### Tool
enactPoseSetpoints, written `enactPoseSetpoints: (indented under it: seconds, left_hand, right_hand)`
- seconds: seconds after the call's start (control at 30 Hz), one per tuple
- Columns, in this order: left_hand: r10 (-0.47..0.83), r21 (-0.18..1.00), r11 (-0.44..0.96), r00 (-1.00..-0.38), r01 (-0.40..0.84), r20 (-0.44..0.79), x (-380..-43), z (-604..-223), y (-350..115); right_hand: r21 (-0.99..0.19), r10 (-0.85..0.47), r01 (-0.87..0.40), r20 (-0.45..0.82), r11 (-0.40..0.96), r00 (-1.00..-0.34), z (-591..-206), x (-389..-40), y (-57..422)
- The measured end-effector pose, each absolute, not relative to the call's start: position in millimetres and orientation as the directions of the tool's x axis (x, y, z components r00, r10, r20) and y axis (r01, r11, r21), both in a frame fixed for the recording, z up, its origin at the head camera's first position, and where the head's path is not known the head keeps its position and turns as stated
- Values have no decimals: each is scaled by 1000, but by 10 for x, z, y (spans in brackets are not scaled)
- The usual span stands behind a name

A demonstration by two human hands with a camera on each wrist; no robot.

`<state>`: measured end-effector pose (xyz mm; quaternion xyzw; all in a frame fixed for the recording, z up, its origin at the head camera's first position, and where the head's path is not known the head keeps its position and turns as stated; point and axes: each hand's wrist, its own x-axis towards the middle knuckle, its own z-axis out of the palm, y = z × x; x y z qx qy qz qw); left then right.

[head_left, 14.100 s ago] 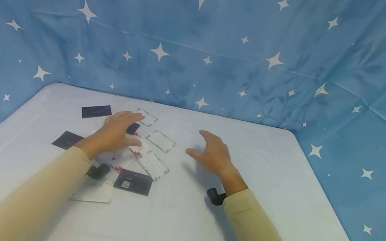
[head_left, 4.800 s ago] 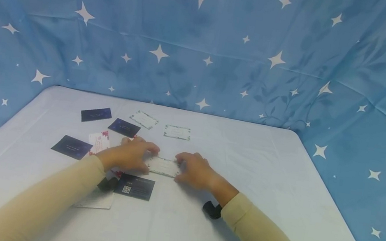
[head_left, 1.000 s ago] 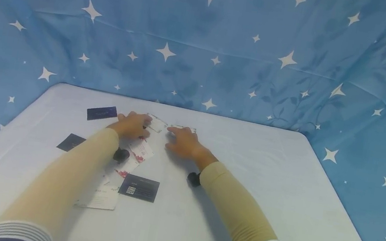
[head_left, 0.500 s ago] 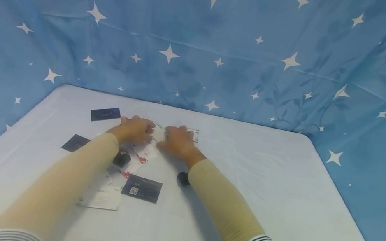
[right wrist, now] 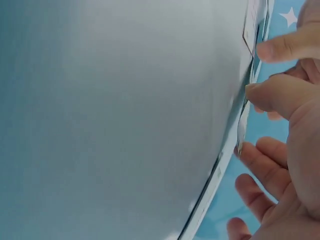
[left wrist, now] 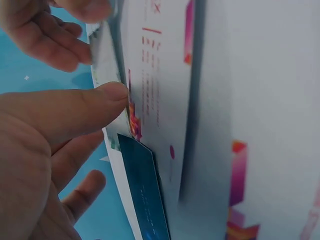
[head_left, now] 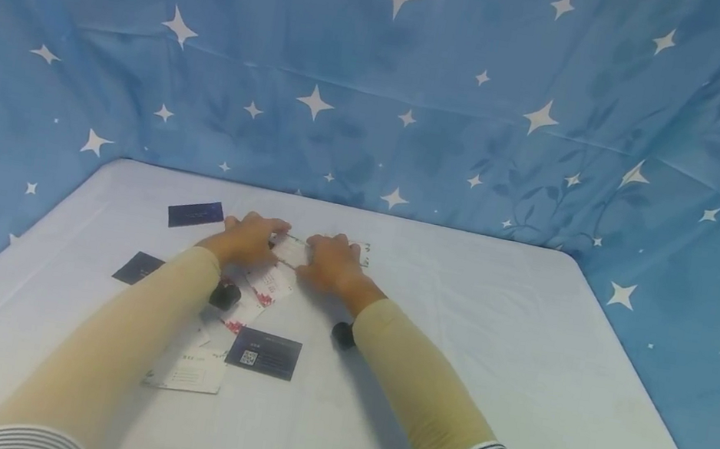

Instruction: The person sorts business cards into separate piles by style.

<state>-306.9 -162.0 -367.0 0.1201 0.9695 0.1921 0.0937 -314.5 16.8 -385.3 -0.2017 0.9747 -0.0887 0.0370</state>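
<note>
A white business card with a leafy border (head_left: 291, 251) is between my two hands near the back of the table. My left hand (head_left: 248, 237) holds its left side, with the thumb (left wrist: 114, 92) at its near edge. My right hand (head_left: 335, 263) pinches its right side; in the right wrist view the card (right wrist: 242, 127) looks bent between thumb and fingers. Another white leafy-bordered card (head_left: 365, 254) lies behind my right hand, mostly hidden. Under the left hand lie a white card with red flowers (head_left: 269, 285) and a dark blue card (left wrist: 142, 185).
Further dark cards lie on the white table (head_left: 412, 434): one at the back left (head_left: 195, 215), one left of the forearm (head_left: 139, 268), and one with a QR code (head_left: 264, 353) in front. A larger white card (head_left: 190, 370) is partly under the left sleeve. A blue starry curtain (head_left: 384, 65) borders the table.
Earlier both hands hovered open, then held a leafy card farther forward. Since then they have moved back, and the rear left leafy card, flat a second ago, is now held between them, slightly nearer.
</note>
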Motion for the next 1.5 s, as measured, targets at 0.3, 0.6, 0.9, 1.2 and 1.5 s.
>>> enactPoseSetpoints:
  seconds: [0.3, 0.6, 0.9, 1.2, 1.5]
  left_hand:
    - [290, 377, 897, -951, 232, -105, -3102, -3721, -1629]
    - [318, 393, 886, -939, 246, -131, -3161, -3717, -1551]
    - [368, 414, 858, -927, 305, -79, -3229, -3659, -1295]
    - [339, 423, 862, -938, 280, -69, -3392, -3766, -1095]
    - [300, 437, 871, -948, 226, -107, -3441, -3825, -1022]
  right_hand:
    - [-233, -443, -428, -15, 873, -896, -3767, -3176, 353]
    - [-418, -437, -378, -51, 826, -898, -3695, -3243, 664]
    - [-430, -381, -317, -70, 846, -922, -3725, -3280, 962]
    - [-427, -332, -269, -78, 863, -940, -3735, -3394, 1094]
    - [-420, -312, -246, -95, 874, -945, -3796, -3450, 1102]
